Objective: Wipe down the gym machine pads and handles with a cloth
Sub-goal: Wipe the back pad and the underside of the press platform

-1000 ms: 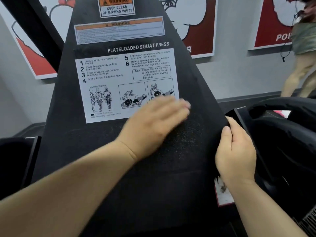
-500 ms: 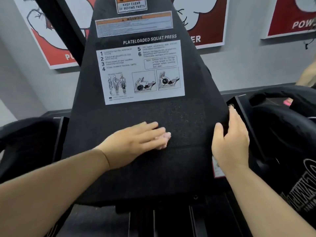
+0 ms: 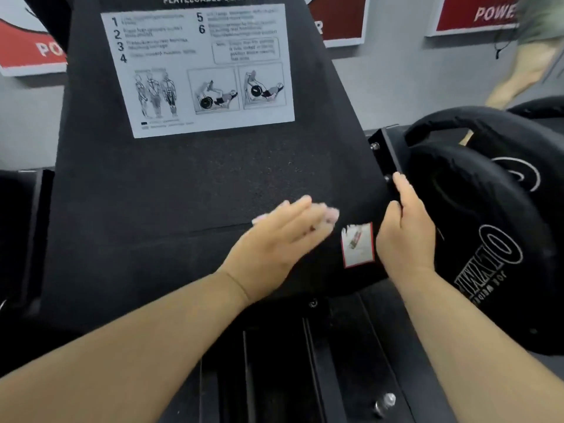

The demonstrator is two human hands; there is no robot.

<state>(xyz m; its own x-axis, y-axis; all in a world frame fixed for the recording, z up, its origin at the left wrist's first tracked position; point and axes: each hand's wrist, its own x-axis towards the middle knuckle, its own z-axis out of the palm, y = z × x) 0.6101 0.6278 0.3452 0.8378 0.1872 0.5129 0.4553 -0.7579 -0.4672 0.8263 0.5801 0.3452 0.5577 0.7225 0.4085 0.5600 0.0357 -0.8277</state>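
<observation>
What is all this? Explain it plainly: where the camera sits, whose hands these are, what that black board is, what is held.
The camera sits on the person's head and looks down at their own bare arms. The black panel is part of a plate-loaded squat press, as the lettering at its top says; the white instruction sheet is stuck on it. The left hand lies flat on the panel, fingers straight and blurred. The right hand rests at the panel's right edge, beside a small red-bordered sticker. A black weight plate sits to the right. No cloth shows, and neither hand visibly holds anything.
</observation>
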